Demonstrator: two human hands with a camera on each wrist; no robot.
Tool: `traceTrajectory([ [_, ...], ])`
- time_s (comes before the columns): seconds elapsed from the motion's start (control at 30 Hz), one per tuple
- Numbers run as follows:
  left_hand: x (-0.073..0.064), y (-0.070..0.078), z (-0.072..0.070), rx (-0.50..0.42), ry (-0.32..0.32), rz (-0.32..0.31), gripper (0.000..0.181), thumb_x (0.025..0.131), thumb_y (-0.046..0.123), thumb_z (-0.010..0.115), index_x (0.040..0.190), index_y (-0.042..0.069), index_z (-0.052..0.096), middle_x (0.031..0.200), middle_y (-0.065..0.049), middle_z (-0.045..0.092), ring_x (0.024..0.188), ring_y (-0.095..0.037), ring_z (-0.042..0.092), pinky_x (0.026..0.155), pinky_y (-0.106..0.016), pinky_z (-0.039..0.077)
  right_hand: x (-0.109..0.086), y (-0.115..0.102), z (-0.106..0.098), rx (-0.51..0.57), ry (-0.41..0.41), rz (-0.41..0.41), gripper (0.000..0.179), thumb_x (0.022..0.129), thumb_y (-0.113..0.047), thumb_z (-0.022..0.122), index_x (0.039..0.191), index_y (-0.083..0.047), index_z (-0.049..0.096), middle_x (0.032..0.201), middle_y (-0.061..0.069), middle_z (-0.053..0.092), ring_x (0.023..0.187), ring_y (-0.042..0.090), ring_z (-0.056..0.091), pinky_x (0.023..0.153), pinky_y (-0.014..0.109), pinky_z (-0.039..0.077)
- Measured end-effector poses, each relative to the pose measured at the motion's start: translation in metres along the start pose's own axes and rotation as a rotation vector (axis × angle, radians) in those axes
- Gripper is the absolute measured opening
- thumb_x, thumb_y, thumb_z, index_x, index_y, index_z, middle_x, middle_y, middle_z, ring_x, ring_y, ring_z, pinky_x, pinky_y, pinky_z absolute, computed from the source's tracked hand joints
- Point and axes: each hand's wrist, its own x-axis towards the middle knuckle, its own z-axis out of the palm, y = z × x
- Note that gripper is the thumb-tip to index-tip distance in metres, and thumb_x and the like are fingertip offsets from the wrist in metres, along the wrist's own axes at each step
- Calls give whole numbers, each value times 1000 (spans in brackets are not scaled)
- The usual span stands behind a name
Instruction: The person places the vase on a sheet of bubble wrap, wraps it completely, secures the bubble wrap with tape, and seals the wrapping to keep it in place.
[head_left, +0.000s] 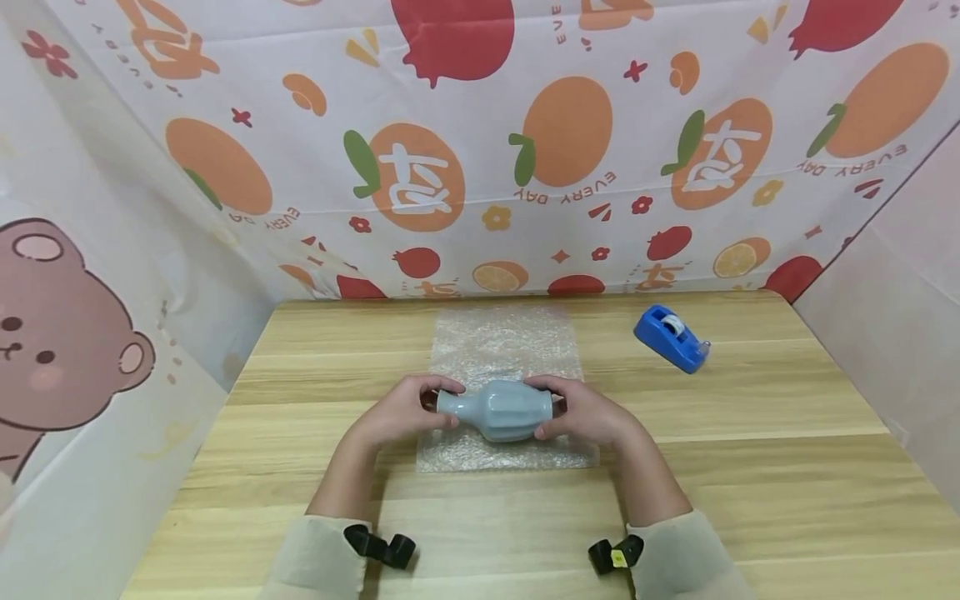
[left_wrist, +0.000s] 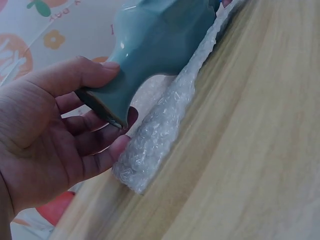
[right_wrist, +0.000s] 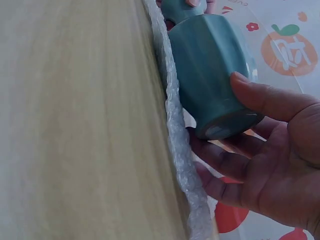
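A glossy blue-grey vase (head_left: 512,410) with a faceted body lies on its side over a sheet of bubble wrap (head_left: 501,342), its mouth toward the left. My left hand (head_left: 406,409) grips the neck end, thumb on the near side and fingers around the rim. At the base end, my right hand (head_left: 585,411) holds the vase with the thumb on one side and fingers on the other. In the left wrist view, the flared mouth of the vase (left_wrist: 117,95) sits between thumb and fingers. The right wrist view shows the flat foot of the vase (right_wrist: 230,122) beside the curled fingers.
A blue tape dispenser (head_left: 672,337) stands at the back right of the wooden table (head_left: 750,467). Behind the table hangs a fruit-printed cloth (head_left: 480,167); another cloth with a bear print (head_left: 67,350) hangs at the left.
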Motion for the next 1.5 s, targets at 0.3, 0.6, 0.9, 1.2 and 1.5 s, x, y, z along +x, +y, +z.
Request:
traceTrajectory([
  [0.3,-1,-4,0,-34,5,-17,41,81,15,79,119,10,67,114,-9,64,93,-22,57,80,-31,51,0,2,2,9,-26,-5,71,81,-18,81,144,-24,48,140,6,52,124,30,52,102,51,45],
  [0.6,0,-2,2,-49,5,-25,37,83,20,78,117,12,64,114,-9,62,98,-23,58,84,-35,50,-1,4,1,-2,8,19,69,84,-24,79,145,-22,47,138,7,53,119,27,54,99,47,47],
  [0.9,0,-3,2,-54,1,-13,35,84,19,78,114,11,64,111,-9,62,95,-23,57,82,-35,49,0,5,-2,-20,34,-3,68,84,-25,79,144,-17,48,138,7,54,114,25,56,94,43,49],
  [1.2,-1,-3,1,-54,-3,-15,32,83,19,78,111,12,64,106,-9,61,93,-24,56,80,-35,48,2,4,-1,-8,42,15,66,83,-24,79,143,-20,51,140,6,52,114,25,57,93,43,50],
  [1.5,-1,-2,1,-36,3,-6,31,84,19,78,111,14,64,106,-7,62,91,-22,55,79,-34,48,1,3,-1,-15,47,14,64,83,-24,79,141,-22,52,138,5,53,113,24,57,92,42,51],
])
